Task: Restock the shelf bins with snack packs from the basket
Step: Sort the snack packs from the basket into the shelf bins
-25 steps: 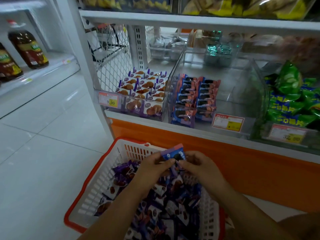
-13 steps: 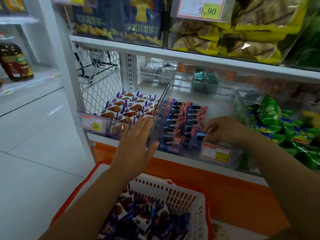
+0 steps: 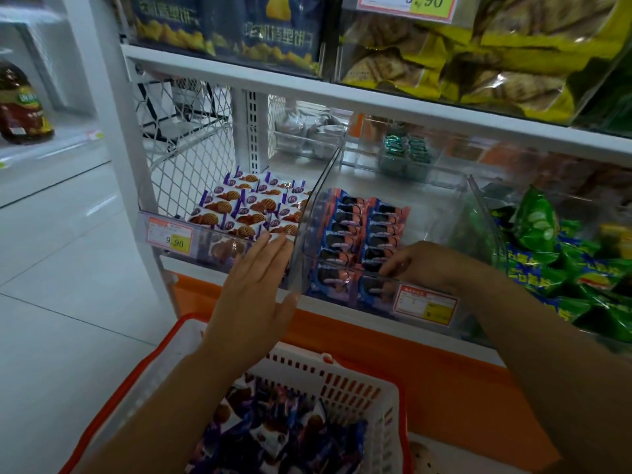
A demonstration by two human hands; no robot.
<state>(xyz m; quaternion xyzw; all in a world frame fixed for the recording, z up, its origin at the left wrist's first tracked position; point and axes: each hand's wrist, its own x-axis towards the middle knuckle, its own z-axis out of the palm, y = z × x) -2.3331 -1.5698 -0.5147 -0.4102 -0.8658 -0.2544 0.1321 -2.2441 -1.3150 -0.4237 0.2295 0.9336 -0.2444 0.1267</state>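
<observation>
1. Holding left hand [image 3: 254,289] flat, fingers straight and gripping nothing, fingertips touching the clear divider [image 3: 307,234].
2. Curling right hand [image 3: 420,265] over the bin [image 3: 434,213] rim, fingertips meeting blue snack packs [image 3: 355,234]; pinching one or not, cannot tell.
3. Sitting below both wrists: basket [image 3: 359,381] carrying mixed packs [image 3: 273,436].

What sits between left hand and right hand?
Head view: the clear plastic bin divider and blue-and-pink cookie packs, between left hand and right hand.

Basket [image 3: 359,381]: white mesh, orange rim, low centre, heaped with loose purple and blue snack packs [image 3: 273,436]. Left clear bin [image 3: 205,241]: purple-white packs [image 3: 253,203] in overlapping rows. Middle clear bin [image 3: 431,217]: blue-pink packs [image 3: 355,234] in two neat rows along left side.
</observation>
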